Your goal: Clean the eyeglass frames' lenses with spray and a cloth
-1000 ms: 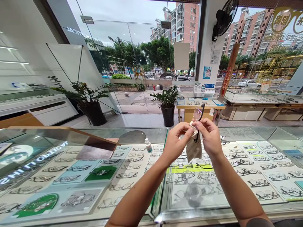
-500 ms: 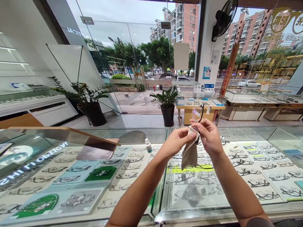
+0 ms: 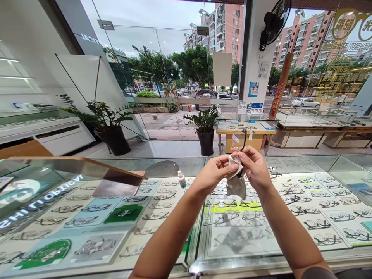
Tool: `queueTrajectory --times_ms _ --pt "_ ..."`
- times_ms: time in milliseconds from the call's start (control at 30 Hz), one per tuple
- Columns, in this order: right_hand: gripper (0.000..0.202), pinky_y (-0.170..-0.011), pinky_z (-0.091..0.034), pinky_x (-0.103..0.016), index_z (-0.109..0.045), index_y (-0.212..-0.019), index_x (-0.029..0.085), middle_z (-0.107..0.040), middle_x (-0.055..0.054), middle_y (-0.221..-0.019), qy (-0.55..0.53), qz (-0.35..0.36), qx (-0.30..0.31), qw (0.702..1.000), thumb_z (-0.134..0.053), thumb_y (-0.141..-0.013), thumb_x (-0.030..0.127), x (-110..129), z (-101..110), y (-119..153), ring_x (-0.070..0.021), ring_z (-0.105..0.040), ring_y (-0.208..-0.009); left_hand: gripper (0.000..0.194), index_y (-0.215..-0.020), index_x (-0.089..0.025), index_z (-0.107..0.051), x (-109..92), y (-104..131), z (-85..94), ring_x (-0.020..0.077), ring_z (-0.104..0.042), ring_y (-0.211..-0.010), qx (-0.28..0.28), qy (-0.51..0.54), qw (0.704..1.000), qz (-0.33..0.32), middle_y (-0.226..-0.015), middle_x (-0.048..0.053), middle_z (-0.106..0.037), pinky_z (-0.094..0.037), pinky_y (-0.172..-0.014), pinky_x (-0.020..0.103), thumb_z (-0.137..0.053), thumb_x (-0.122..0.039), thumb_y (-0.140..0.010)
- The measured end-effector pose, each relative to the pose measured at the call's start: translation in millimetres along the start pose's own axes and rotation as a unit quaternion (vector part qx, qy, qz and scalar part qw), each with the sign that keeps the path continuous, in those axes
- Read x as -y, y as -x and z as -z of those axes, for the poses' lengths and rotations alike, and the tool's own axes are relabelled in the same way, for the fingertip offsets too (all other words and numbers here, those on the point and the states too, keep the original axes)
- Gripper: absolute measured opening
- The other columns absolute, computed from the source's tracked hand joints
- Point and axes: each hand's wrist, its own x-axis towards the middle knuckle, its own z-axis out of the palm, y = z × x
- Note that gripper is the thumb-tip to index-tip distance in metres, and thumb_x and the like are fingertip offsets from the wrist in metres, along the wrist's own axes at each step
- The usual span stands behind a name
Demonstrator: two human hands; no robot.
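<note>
A pair of glasses (image 3: 238,141) with a dark temple and a small white tag is held upright above the glass display counter (image 3: 215,255). My right hand (image 3: 254,164) pinches the frame near its middle. On the other side, my left hand (image 3: 213,172) is closed on a grey-beige cloth (image 3: 236,186), which wraps the lower lens and hangs below the fingers. The lower part of the glasses is mostly hidden by cloth and fingers.
A small white bottle (image 3: 181,179) stands on the counter left of my hands. Rows of glasses lie under the glass. A tilted wood-edged mirror or panel (image 3: 116,190) is at the left. Beyond the counter are potted plants (image 3: 205,141) and a small display table (image 3: 247,133).
The glasses have tilted and shifted slightly left. The cloth is more bunched around the lower lens, and its hanging end has moved up and to the right.
</note>
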Motion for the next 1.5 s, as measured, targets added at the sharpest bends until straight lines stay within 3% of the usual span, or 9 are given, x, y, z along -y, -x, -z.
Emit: queueTrajectory --times_ms 233,400,567,800,933,1067,1167,1333,1500 --pt "0.042 -0.099 -0.056 -0.034 -0.072 -0.091 0.025 -0.076 -0.004 -0.104 0.062 0.043 -0.005 0.997 -0.088 -0.076 0.06 6 2 1 -0.0195 -0.07 -0.101 0.047 -0.092 -0.016 -0.081 2 -1 2.8 0.0129 -0.062 -0.079 -0.041 0.014 0.999 -0.017 -0.09 0.004 -0.072 -0.049 -0.076 0.026 -0.101 -0.045 -0.061" --pt "0.04 -0.092 -0.055 -0.031 -0.073 -0.093 0.024 -0.074 -0.003 -0.099 0.129 0.06 0.02 0.99 -0.084 -0.081 0.061 11 5 1 -0.0184 -0.068 -0.097 0.046 -0.091 -0.015 -0.08 -7 1 10.5 0.0109 -0.059 -0.074 -0.045 0.0 0.999 -0.023 -0.083 0.002 -0.07 -0.046 -0.073 0.024 -0.101 -0.044 -0.062" --pt "0.042 -0.083 -0.054 -0.029 -0.073 -0.085 0.022 -0.072 -0.002 -0.087 0.094 0.026 0.023 0.995 -0.087 -0.077 0.06 5 8 -3 -0.0166 -0.064 -0.087 0.048 -0.089 -0.012 -0.076 -9 3 13.6 0.0104 -0.057 -0.07 -0.026 -0.076 0.996 -0.022 -0.079 0.002 -0.069 -0.044 -0.068 0.024 -0.099 -0.046 -0.065" --pt "0.04 -0.079 -0.048 -0.024 -0.07 -0.076 0.021 -0.064 0.001 -0.08 0.014 0.024 -0.004 1.0 -0.094 -0.071 0.053 0 5 -4 -0.0122 -0.058 -0.08 0.048 -0.091 -0.018 -0.063 -3 2 5.6 0.0113 -0.062 -0.08 -0.088 -0.08 0.983 -0.14 -0.087 0.0 -0.068 -0.05 -0.073 0.022 -0.099 -0.038 -0.067" --pt "0.039 -0.08 -0.048 -0.025 -0.071 -0.077 0.021 -0.064 0.001 -0.081 0.003 0.029 -0.013 0.999 -0.093 -0.072 0.052 0 2 -4 -0.0126 -0.057 -0.081 0.041 -0.101 -0.018 -0.07 -1 4 2.7 0.0131 -0.064 -0.082 -0.084 -0.125 0.975 -0.16 -0.095 0.003 -0.07 -0.052 -0.072 0.023 -0.093 -0.04 -0.075" --pt "0.039 -0.081 -0.049 -0.026 -0.071 -0.077 0.021 -0.064 0.001 -0.081 0.005 0.044 -0.027 0.999 -0.093 -0.072 0.052 -1 0 -4 -0.0132 -0.057 -0.081 0.035 -0.113 -0.022 -0.079 1 7 -1.1 0.014 -0.064 -0.089 -0.086 -0.204 0.949 -0.224 -0.114 0.008 -0.07 -0.053 -0.076 0.024 -0.086 -0.039 -0.084" --pt "0.038 -0.082 -0.05 -0.026 -0.072 -0.077 0.021 -0.065 0.001 -0.081 0.0 0.046 -0.035 0.998 -0.094 -0.071 0.052 -2 0 -4 -0.0133 -0.058 -0.082 0.035 -0.118 -0.022 -0.079 3 6 -3.5 0.0155 -0.066 -0.093 -0.101 -0.199 0.944 -0.243 -0.116 0.009 -0.07 -0.054 -0.079 0.025 -0.079 -0.044 -0.091" --pt "0.039 -0.082 -0.051 -0.027 -0.074 -0.081 0.021 -0.068 0.0 -0.084 -0.01 0.04 -0.031 0.999 -0.094 -0.07 0.053 -4 -1 -4 -0.0137 -0.06 -0.082 0.047 -0.112 -0.02 -0.072 5 1 -3.3 0.0138 -0.066 -0.085 -0.14 -0.1 0.959 -0.227 -0.1 0.004 -0.071 -0.052 -0.074 0.023 -0.089 -0.049 -0.08" --pt "0.04 -0.083 -0.052 -0.025 -0.07 -0.078 0.022 -0.065 0.001 -0.085 -0.058 0.022 -0.01 0.998 -0.097 -0.068 0.05 -5 -4 -2 -0.0126 -0.06 -0.083 0.055 -0.093 -0.017 -0.066 1 0 -1.5 0.0098 -0.058 -0.073 -0.137 -0.049 0.981 -0.13 -0.084 -0.001 -0.065 -0.048 -0.069 0.021 -0.099 -0.049 -0.063"
